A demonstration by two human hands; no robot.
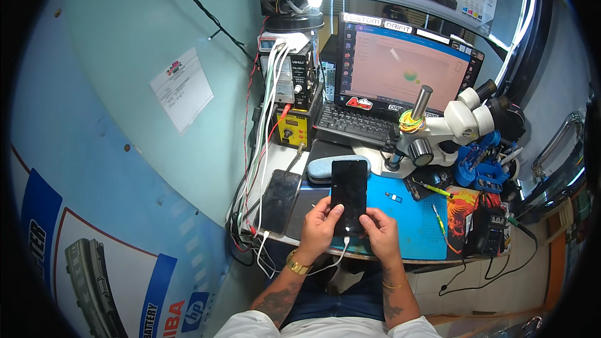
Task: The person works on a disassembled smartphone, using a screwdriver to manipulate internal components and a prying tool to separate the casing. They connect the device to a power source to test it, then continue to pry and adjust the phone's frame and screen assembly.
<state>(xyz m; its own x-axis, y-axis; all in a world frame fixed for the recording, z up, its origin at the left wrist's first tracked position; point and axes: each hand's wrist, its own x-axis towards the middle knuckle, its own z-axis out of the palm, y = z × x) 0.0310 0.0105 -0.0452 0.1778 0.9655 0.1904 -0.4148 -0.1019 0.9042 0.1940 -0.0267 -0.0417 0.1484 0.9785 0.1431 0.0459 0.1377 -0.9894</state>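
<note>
So, leftmost there's a dark phone [279,203] lying on the desk [289,238]. Next over, the left hand [319,228] has its fingers closed on one edge of a black phone [349,191], thumb on the front. That phone's held up near the desk's front edge, white cable [347,241] in its bottom end. The right hand [380,231] grips the other edge the same way. Then a blue mat [407,241], with a green pen-like tool [439,220] on it.

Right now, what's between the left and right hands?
Head view: a black phone, held near its lower end by left hand and right hand, white cable at its bottom.
</note>
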